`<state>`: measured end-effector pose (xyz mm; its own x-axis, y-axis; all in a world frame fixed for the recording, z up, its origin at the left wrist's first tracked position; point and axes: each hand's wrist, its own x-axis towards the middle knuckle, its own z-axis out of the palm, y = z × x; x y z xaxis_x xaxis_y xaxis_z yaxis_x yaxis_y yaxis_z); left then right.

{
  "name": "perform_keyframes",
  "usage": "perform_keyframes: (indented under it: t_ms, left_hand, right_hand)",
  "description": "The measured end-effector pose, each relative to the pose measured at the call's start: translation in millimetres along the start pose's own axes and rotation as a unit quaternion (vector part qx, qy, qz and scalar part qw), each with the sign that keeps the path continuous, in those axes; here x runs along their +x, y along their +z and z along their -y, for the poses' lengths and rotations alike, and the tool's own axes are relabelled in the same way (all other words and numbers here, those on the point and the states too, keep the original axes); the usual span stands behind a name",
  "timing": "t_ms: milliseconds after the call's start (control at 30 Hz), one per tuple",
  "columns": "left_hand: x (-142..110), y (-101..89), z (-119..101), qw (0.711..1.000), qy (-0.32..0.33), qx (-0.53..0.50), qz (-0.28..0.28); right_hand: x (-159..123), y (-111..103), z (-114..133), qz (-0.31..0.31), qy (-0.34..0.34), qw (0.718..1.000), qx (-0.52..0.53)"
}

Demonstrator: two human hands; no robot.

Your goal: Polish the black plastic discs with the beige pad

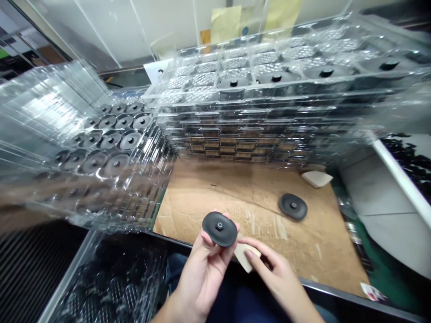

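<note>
My left hand (205,273) grips a black oval part (215,234) by its edges, palm up, near the front edge of the cardboard sheet (198,197). The part's dished face is turned upward and has a small raised stud in its centre. Close beside it, my right hand (276,276) pinches a cream-coloured pad (245,256) between thumb and fingers. The pad looks soft; whether it touches the part I cannot tell. A second black oval part (292,207) lies on the cardboard to the right, stud up.
Another cream pad (317,178) lies at the cardboard's back right. Stacked clear plastic trays (235,116) stand behind; another tray stack (114,148) at left holds several black parts. A white bin (404,193) with black pieces is at right. A brown shape smears across the left edge.
</note>
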<state>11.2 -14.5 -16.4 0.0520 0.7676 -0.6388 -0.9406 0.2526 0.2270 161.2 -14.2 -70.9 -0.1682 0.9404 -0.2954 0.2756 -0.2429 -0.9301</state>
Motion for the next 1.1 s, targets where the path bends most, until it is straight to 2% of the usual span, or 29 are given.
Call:
perform_keyframes:
  t_ms: [233, 400, 533, 600, 633, 700, 767, 800, 867, 900, 1033, 1067, 1100]
  left_hand:
    - [0, -0.4, 0, 1.0, -0.005, -0.007, -0.018]
    - [1, -3.2, -3, 1.0, -0.009, 0.011, -0.007]
    - [0, -5.4, -2, 0.999, -0.015, 0.044, -0.003]
    - [-1, -5.0, 2, 0.997, -0.002, 0.074, 0.017]
    - [-2, -4.4, 5, 0.995, 0.007, 0.095, 0.034]
    - [-5, -2.9, 9, 0.988, 0.002, 0.143, 0.066]
    - [-6, -1.6, 9, 0.98, -0.017, 0.182, 0.076]
    - [-6, -1.1, 9, 0.979, -0.022, 0.191, 0.07]
    - [-6, 0.3, 7, 0.98, -0.015, 0.192, 0.057]
    - [-6, 1.2, 7, 0.979, -0.013, 0.192, 0.061]
    - [-7, 5.2, 8, 0.973, -0.055, 0.197, 0.103]
    - [-8, 5.3, 7, 0.974, -0.06, 0.194, 0.103]
    - [-8, 4.7, 6, 0.974, -0.064, 0.189, 0.103]
  right_hand:
    - [1, 1, -4, 0.001, 0.0, 1.0, -0.011]
    - [8, -9, -9, 0.004, -0.019, 1.0, -0.022]
    - [6, -20, 15, -0.032, -0.03, 0.999, -0.028]
    - [2, -21, 40, -0.053, -0.076, 0.995, -0.04]
    - [0, -20, 53, -0.061, -0.123, 0.989, -0.053]
    - [-4, -16, 76, -0.077, -0.245, 0.963, -0.084]
    - [-7, -12, 92, -0.049, -0.33, 0.936, -0.11]
    - [-8, -12, 97, -0.018, -0.346, 0.93, -0.122]
    - [-6, -13, 101, 0.044, -0.333, 0.931, -0.145]
    - [-5, -14, 102, 0.055, -0.325, 0.931, -0.157]
    - [-3, -12, 102, -0.05, -0.373, 0.911, -0.169]
    - [-4, -12, 101, -0.056, -0.384, 0.907, -0.166]
    - [-7, -14, 99, -0.036, -0.385, 0.907, -0.163]
